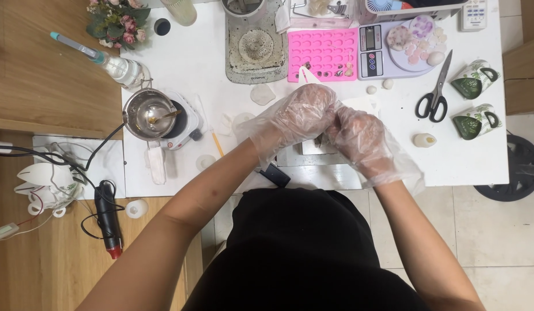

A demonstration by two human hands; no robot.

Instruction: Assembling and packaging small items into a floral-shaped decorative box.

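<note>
Two gloved hands are counted, the left hand (pixel 304 112) and the right hand (pixel 356 135). Two leaf-patterned mugs (pixel 474 79) are seen (both lying on their sides). One pair of scissors (pixel 435 92), one pink mould (pixel 323 53), one scale (pixel 382 55) and one metal pot (pixel 147 113) are counted.

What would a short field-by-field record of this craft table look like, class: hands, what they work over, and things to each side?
Left hand: in a clear plastic glove, pressed against the right hand
Right hand: gloved too, over a small metal block
Held item: hidden by the gloves
Beyond the hands: pink mould tray, scale
Right side: scissors, two leaf-print mugs
Left side: metal pot on a small hotplate
</note>
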